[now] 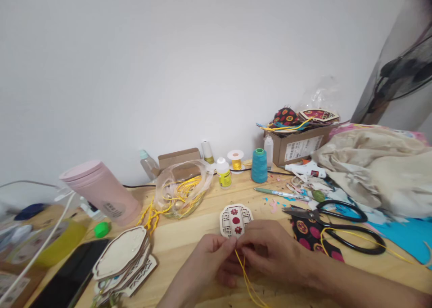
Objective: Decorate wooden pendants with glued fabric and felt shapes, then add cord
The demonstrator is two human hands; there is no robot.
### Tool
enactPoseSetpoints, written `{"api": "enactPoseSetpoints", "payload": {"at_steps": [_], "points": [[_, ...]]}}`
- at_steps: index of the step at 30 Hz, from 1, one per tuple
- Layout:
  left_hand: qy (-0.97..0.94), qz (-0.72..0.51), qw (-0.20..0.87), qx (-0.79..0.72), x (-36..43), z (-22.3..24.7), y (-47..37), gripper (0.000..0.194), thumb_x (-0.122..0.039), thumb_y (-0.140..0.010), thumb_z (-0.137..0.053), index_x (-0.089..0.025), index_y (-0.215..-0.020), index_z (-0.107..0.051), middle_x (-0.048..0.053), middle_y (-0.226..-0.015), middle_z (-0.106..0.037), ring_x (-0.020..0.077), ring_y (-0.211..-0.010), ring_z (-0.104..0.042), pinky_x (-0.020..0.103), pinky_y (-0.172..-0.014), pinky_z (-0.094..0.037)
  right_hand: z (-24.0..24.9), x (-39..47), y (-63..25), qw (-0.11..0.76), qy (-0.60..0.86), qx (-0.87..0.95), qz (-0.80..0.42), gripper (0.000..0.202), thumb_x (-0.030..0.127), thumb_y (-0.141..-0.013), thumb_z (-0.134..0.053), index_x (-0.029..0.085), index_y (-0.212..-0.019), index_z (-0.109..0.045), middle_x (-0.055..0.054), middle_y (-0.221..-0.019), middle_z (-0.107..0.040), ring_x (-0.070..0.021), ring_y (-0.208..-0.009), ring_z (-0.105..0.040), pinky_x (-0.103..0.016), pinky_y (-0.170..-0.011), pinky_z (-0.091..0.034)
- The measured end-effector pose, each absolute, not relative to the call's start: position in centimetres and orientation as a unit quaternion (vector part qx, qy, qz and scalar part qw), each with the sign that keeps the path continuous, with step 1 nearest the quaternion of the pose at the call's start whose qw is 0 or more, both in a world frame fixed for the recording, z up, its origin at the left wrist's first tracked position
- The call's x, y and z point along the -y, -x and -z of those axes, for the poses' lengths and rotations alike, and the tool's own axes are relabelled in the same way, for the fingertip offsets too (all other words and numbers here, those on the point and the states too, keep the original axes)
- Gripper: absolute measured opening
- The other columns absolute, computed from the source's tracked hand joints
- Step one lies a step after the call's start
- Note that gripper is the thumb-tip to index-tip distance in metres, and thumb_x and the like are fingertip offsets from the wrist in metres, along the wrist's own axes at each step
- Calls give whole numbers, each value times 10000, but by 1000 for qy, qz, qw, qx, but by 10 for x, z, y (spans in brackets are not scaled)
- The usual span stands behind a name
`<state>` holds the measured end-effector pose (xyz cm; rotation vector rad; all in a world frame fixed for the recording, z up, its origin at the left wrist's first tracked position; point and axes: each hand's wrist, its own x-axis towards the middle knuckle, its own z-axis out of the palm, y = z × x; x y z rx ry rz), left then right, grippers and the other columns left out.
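Observation:
A pale wooden cut-out ornament with red flower and dot patterns is held upright over the table's front middle. My left hand pinches its lower edge between thumb and fingers. Meeting it there, my right hand has its fingers closed at the base of the ornament, around a thin yellow cord. The cord's ends hang down toward me. My fingers hide the spot where cord and ornament meet. Black-handled scissors lie right of my right hand, on dark patterned fabric.
Left are stacked wooden pieces, a phone, a pink tumbler and a plastic bag of yellow cords. Behind stand a glue bottle, blue thread cone and cardboard box. Beige cloth is heaped right.

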<state>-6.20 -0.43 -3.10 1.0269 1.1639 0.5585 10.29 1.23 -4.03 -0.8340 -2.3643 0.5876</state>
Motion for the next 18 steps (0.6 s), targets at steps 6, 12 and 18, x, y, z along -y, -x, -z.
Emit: {"api": "enactPoseSetpoints", "payload": {"at_steps": [6, 12, 18], "points": [[-460, -250, 679, -514, 4, 27, 62, 436, -502, -660, -571, -86, -738, -675, 88, -628, -681, 111, -537, -603, 161, -458, -427, 42, -12, -104, 288, 329, 862, -255, 122, 163, -718, -529, 193, -767, -637, 8, -661, -592, -96, -616, -498, -186, -560, -343], [-481, -220, 669, -523, 4, 26, 63, 327, -418, -661, -603, -104, -712, -678, 77, -677, -680, 112, -594, -603, 162, -481, -426, 43, -14, -102, 276, 385, 832, -288, 75, 167, -659, -563, 190, -698, -622, 42, -564, -580, -68, -498, -468, -164, -476, -314], [-457, -221, 684, -524, 4, 34, 64, 251, -334, -612, -595, -115, -729, -637, 28, -566, -637, 90, -437, -547, 187, -420, -387, 43, -15, -105, 265, 423, 820, -280, 191, 83, -589, -499, 192, -697, -612, 45, -553, -581, -73, -491, -473, -167, -466, -305]]}}
